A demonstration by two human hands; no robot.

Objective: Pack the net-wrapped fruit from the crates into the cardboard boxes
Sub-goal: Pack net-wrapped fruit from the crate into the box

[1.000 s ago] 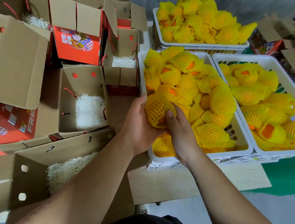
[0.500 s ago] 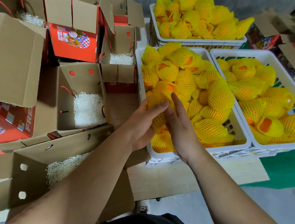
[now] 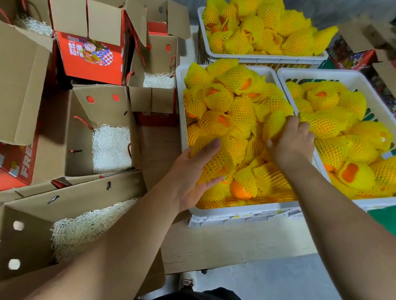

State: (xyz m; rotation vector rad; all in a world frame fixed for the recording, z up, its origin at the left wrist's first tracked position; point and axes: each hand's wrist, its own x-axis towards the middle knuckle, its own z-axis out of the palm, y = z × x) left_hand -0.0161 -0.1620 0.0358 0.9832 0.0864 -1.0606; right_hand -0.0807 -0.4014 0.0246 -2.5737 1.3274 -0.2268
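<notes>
Both hands are placed over the middle crate [image 3: 219, 214]. One netted fruit [image 3: 211, 162] is cupped by the left hand [image 3: 190, 174] at the crate's near left; another fruit [image 3: 273, 125], farther right, is gripped from above by the right hand [image 3: 291, 142]. Open boxes [image 3: 108, 139] stand left.

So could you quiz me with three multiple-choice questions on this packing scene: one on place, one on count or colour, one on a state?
1. Where is the left hand?
A. middle crate
B. far crate
C. a cardboard box

2. How many white crates hold fruit?
A. one
B. three
C. five

3. What is the left hand doing?
A. hanging idle
B. holding a wrapped fruit
C. folding a flap

Answers: 1 A, it sits at that crate's near left corner. 2 B, the right crate makes three. 3 B, thumb and palm cup yellow netting.
</notes>
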